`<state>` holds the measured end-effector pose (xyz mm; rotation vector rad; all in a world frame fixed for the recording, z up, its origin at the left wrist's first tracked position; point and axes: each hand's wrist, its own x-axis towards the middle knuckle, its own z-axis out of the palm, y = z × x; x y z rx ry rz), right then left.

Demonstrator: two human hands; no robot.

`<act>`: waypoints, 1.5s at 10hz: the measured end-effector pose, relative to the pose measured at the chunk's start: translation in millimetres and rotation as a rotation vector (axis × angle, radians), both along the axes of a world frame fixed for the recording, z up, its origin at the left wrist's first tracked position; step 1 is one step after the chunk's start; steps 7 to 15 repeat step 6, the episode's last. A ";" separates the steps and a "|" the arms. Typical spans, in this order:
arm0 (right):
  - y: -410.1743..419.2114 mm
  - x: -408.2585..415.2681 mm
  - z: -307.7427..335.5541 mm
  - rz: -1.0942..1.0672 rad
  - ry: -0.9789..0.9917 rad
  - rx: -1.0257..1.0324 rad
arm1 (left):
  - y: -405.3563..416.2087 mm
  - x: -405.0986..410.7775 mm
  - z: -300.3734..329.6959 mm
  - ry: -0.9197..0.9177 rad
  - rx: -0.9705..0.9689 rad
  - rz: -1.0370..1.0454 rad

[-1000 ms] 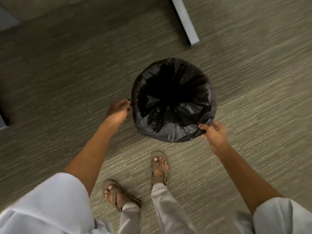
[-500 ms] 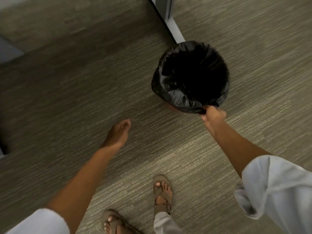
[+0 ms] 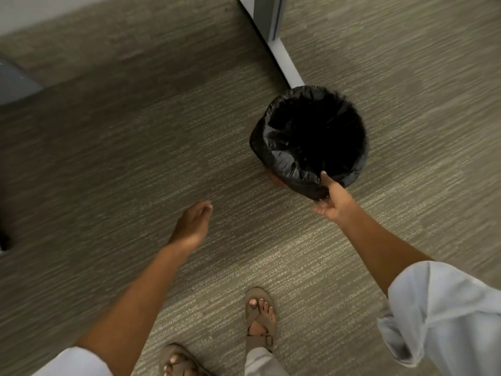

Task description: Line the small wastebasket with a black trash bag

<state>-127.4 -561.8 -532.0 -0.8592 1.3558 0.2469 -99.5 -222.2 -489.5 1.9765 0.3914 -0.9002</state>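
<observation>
The small wastebasket (image 3: 274, 177) stands on the carpet right of centre, and only a brownish sliver of its wall shows. A black trash bag (image 3: 282, 161) lines it, with its mouth folded down over the rim all round. My right hand (image 3: 332, 202) is at the near edge of the rim; its thumb touches the bag's fold while the fingers are spread apart below it. My left hand (image 3: 192, 225) hangs over bare carpet well to the left of the basket, fingers loosely extended and holding nothing.
A white and grey partition foot (image 3: 284, 58) runs from the top edge down to just behind the basket. A grey object (image 3: 13, 82) sits at the left edge. My two sandalled feet (image 3: 260, 318) are on the carpet below.
The left hand came off the basket's side and dropped away to the left. The right hand moved the basket up against the partition foot, and its grip on the rim has loosened to spread fingers.
</observation>
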 end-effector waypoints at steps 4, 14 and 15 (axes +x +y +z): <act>53.1 -23.9 63.1 0.350 0.074 -0.211 | 2.3 -9.3 69.6 -0.048 -0.040 -0.002; 116.4 -31.3 132.3 1.200 0.122 -0.700 | 16.4 -20.4 138.0 -0.153 -0.031 -0.099; 116.4 -31.3 132.3 1.200 0.122 -0.700 | 16.4 -20.4 138.0 -0.153 -0.031 -0.099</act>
